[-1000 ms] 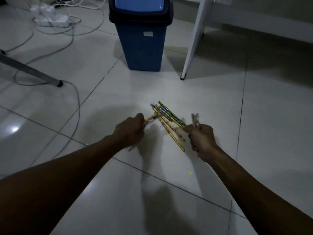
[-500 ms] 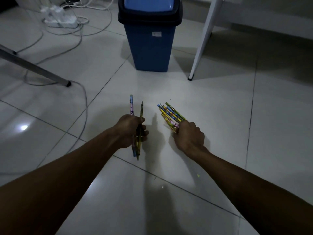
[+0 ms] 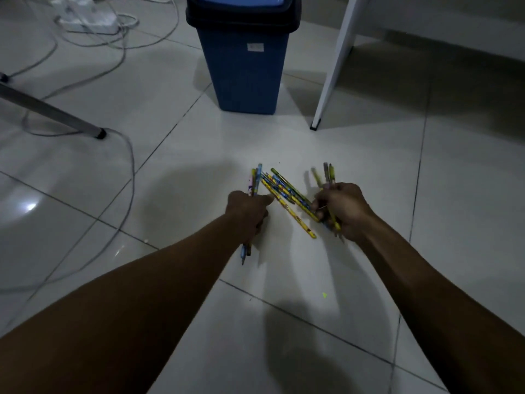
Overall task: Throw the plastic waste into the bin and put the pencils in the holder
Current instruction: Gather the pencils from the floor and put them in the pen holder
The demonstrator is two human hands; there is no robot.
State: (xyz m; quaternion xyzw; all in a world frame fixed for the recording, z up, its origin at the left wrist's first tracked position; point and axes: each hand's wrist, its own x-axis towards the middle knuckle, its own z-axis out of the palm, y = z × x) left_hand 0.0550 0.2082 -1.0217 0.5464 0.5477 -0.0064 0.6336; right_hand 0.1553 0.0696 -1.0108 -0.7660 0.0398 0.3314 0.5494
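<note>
Several colourful pencils [image 3: 287, 194] lie in a loose pile on the white tiled floor between my hands. My left hand [image 3: 247, 211] is shut on two pencils [image 3: 253, 182] held upright, their tips poking out above and below the fist. My right hand [image 3: 341, 209] is shut on a few pencils [image 3: 328, 173] at the pile's right side, their ends sticking up above the knuckles. A blue bin [image 3: 244, 61] with a black rim and blue swing lid stands on the floor beyond the pile. No pencil holder or plastic waste is in view.
A white table leg [image 3: 332, 69] stands right of the bin. A grey metal leg [image 3: 51, 112] slants in from the left. Cables [image 3: 125, 155] and a white power strip [image 3: 88, 18] lie across the floor at the left and far left.
My right hand has lifted off the pile with a few pencils gripped in it. My left hand, still holding its two pencils, has moved right toward the pile.
</note>
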